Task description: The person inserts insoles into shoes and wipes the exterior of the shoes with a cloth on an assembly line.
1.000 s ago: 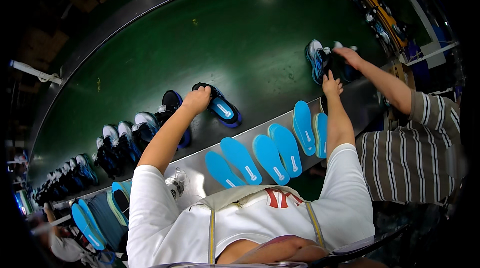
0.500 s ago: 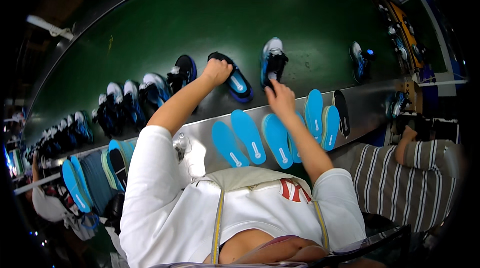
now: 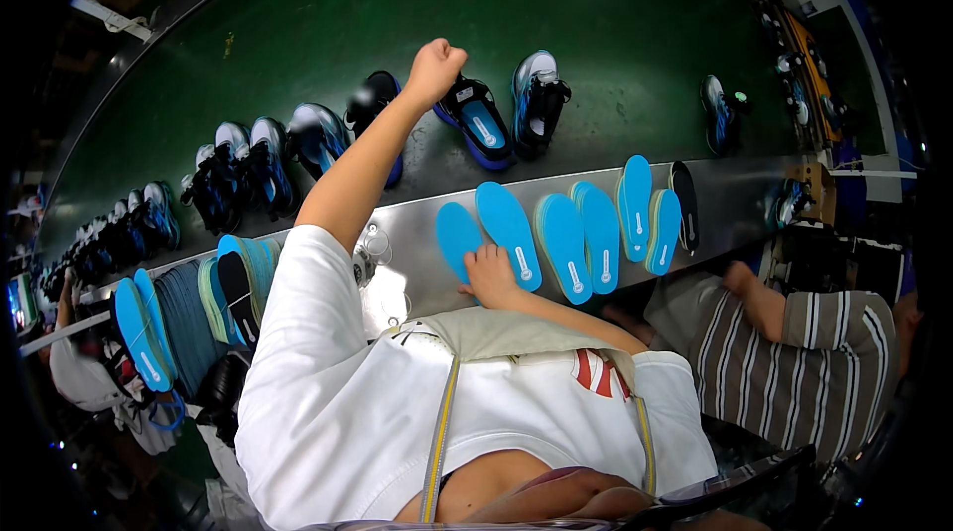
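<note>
My left hand (image 3: 437,72) is closed in a fist at the far end of a black and blue shoe (image 3: 485,127) with a blue insole inside. Whether its curled fingers hold anything is hidden. My right hand (image 3: 491,276) grips the near end of the leftmost blue insole (image 3: 457,229) on the metal ledge. Its fingertips lie by the edge of a second blue insole (image 3: 503,218). Right of the black and blue shoe stands a white-toed shoe (image 3: 537,104) with black laces.
More blue insoles (image 3: 599,233) and a black one (image 3: 684,205) lie rightward along the ledge (image 3: 417,233). Several shoes (image 3: 268,169) line the green table (image 3: 328,45) at left. Stacked insoles (image 3: 149,332) stand at lower left. A person in a striped shirt (image 3: 794,362) is at right.
My left hand has moved farther away, past the shoe's far end; the shoe has shifted slightly away. My right hand has left the white-toed shoe and come back to the leftmost insole.
</note>
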The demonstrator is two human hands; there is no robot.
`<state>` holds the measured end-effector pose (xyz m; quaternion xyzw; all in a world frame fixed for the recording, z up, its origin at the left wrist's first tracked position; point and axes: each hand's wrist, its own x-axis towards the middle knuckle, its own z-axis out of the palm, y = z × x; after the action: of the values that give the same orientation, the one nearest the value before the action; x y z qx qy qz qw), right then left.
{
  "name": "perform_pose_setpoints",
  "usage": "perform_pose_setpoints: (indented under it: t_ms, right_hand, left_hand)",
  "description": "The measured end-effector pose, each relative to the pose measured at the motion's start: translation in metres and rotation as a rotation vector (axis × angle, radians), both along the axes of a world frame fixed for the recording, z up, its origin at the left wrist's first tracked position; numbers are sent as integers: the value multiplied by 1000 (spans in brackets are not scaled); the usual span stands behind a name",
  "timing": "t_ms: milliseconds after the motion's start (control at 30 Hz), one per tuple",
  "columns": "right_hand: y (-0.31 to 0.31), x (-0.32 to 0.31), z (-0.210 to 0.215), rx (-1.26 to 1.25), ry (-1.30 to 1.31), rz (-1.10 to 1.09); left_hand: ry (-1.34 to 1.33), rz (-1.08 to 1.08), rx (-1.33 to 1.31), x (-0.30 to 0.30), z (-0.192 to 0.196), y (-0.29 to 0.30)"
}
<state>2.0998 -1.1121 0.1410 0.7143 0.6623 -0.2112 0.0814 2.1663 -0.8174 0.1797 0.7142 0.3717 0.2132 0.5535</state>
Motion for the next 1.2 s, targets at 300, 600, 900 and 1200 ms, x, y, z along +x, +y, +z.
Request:
perform_pose_setpoints:
  t_ms: [300,600,900,1200]
  right_hand:
    - [-15,32,36,-39,762,-401]
    - [-17,155,78,549,409,-556]
    - [43,206,74,832,54,-345]
    - [54,192,81,794,12,-268]
  left_hand:
    - [224,-296,419,55,1,-33]
    - [359,-525,547,87,-17,-55]
    - [206,-488,341,102,-8,-42]
    - [312,-631,585,93,-25,-47]
